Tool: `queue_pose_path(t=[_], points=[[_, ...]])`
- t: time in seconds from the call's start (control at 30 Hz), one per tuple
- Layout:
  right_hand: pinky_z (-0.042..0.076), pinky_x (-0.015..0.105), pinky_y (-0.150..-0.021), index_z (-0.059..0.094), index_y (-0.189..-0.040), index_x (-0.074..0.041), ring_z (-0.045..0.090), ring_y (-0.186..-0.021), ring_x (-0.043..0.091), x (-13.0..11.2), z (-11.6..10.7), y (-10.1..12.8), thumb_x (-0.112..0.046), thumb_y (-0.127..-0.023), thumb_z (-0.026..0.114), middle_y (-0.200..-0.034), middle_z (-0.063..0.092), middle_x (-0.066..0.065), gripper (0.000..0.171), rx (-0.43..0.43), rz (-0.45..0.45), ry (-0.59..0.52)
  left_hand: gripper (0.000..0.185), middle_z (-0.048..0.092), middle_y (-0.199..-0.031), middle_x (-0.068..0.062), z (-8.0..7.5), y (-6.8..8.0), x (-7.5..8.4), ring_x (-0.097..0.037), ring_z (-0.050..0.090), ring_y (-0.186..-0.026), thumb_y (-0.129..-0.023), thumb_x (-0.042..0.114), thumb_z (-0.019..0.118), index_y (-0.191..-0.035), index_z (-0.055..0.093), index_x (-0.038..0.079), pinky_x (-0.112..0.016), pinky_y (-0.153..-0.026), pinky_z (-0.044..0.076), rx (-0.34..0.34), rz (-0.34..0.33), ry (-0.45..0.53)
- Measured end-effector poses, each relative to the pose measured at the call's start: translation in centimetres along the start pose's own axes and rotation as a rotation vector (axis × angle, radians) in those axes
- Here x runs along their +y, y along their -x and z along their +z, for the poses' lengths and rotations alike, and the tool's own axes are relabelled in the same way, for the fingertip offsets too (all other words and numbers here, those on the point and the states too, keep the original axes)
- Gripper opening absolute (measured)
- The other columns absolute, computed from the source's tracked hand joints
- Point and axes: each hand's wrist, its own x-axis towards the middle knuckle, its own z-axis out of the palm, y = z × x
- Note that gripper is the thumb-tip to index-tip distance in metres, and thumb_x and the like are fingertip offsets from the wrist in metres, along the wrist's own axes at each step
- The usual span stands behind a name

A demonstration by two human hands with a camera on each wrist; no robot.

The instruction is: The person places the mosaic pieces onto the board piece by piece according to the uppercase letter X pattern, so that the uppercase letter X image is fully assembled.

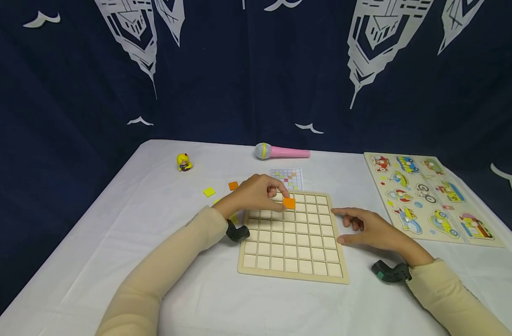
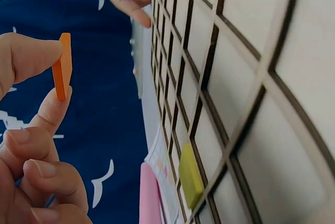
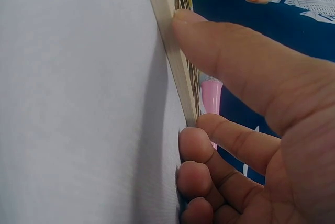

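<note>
A wooden grid board [image 1: 339, 273] lies flat in the middle of the white table. My left hand [image 1: 283, 198] hovers over its far rows and pinches an orange square tile [image 1: 288, 203] between thumb and fingertip; the left wrist view shows that tile [image 2: 63, 62] edge-on, held off the board. A yellow tile [image 2: 189, 181] sits in one cell of the board [image 2: 246, 124]. My right hand [image 1: 342, 226] rests on the table at the board's right side. Its thumb [image 3: 235, 51] presses against the board's edge [image 3: 167, 20], and the other fingers lie loosely curled on the cloth.
Loose yellow [image 1: 209, 192] and orange [image 1: 233, 185] tiles lie left of the board. A coloured pattern card [image 1: 286, 178] and a pink toy microphone [image 1: 281, 151] lie behind it. A yellow toy figure [image 1: 183, 162] stands far left, and a vehicle puzzle board [image 1: 432, 198] lies right.
</note>
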Motion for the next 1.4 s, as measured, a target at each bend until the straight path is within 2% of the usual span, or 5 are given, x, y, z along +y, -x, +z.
queue_pose_path(t=[0.17, 0.4, 0.7, 1.17, 1.4], points=[[0.041, 0.028, -0.07, 0.059, -0.144, 0.012, 0.047, -0.08, 0.013, -0.2, 0.0, 0.0, -0.013, -0.087, 0.091, -0.098, 0.054, 0.003, 0.069, 0.0, -0.003, 0.0, 0.025, 0.04, -0.068, 0.008, 0.6, -0.8, 0.5, -0.006, 0.034, -0.061, -0.088, 0.024, 0.087, -0.111, 0.08, 0.016, -0.024, -0.063, 0.03, -0.015, -0.005, -0.031], [0.041, 0.028, -0.07, 0.059, -0.143, 0.012, 0.047, -0.08, 0.013, -0.2, -0.1, -0.1, -0.012, -0.087, 0.091, -0.097, 0.054, 0.004, 0.069, 0.0, -0.005, 0.0, 0.026, 0.047, -0.072, 0.008, 1.3, -2.1, 1.3, -0.006, 0.037, -0.06, -0.086, 0.027, 0.088, -0.11, 0.081, 0.019, -0.024, -0.059, 0.03, 0.001, -0.021, -0.047], [0.041, 0.028, -0.07, 0.06, -0.143, 0.011, 0.047, -0.08, 0.013, -0.2, 0.0, -0.1, -0.011, -0.087, 0.091, -0.097, 0.054, 0.003, 0.068, 0.001, -0.007, 0.002, 0.024, 0.041, -0.061, 0.009, 3.0, -3.8, 1.8, -0.005, 0.034, -0.054, -0.086, 0.027, 0.089, -0.107, 0.082, 0.019, -0.022, -0.054, 0.023, -0.016, -0.053, -0.025], [0.041, 0.028, -0.069, 0.06, -0.143, 0.012, 0.046, -0.08, 0.013, 0.1, 0.0, -0.2, -0.009, -0.086, 0.091, -0.098, 0.054, 0.002, 0.069, 0.002, -0.019, -0.001, 0.023, 0.052, -0.067, 0.009, 4.8, -6.0, 2.1, -0.006, 0.042, -0.057, -0.086, 0.037, 0.091, -0.104, 0.085, 0.026, -0.023, -0.052, 0.029, -0.009, -0.189, -0.157], [0.04, 0.027, -0.069, 0.06, -0.143, 0.012, 0.046, -0.08, 0.013, 0.1, 0.1, -0.2, -0.009, -0.086, 0.092, -0.098, 0.054, 0.001, 0.069, 0.006, -0.01, 0.01, 0.023, 0.057, -0.074, 0.009, 5.1, -6.5, 1.9, -0.007, 0.046, -0.064, -0.087, 0.036, 0.09, -0.106, 0.085, 0.026, -0.024, -0.055, 0.034, -0.028, -0.193, -0.197]])
